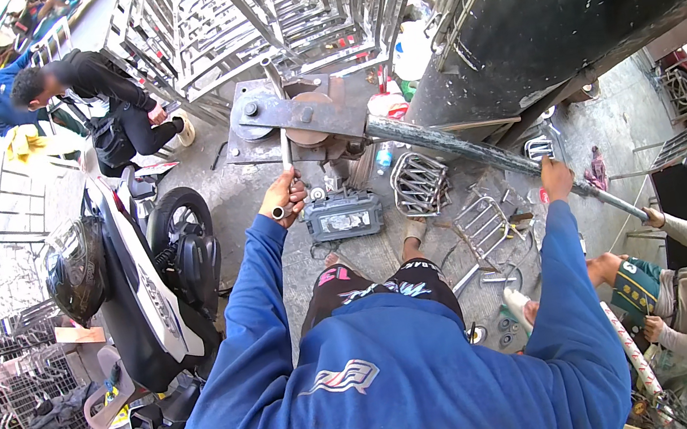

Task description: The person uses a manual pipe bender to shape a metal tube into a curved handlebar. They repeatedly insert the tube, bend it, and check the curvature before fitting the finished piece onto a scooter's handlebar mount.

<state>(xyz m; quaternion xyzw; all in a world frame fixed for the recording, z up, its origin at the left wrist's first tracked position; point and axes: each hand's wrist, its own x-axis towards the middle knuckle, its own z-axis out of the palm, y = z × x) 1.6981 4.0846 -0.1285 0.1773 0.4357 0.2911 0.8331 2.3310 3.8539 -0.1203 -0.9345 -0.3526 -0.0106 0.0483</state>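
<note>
A manual tube bender (247,151) with a flat steel plate and round dies stands in front of me. A shiny metal tube (285,150) runs through it. My left hand (284,195) is closed around the tube's near end, whose open mouth faces me. From the bender a long grey lever pipe (469,150) slants down to the right. My right hand (556,178) grips that lever pipe past its middle, fingers wrapped round it. At the pipe's far right end, another person's hand (653,217) also rests on it.
A grey tool case (345,216) and bent-tube frames (421,184) lie on the floor below the bender. A motorcycle (154,287) stands at left. Tall metal frames (235,28) are stacked behind. A large dark beam (545,8) rises at right. One co-worker (110,94) bends over at upper left.
</note>
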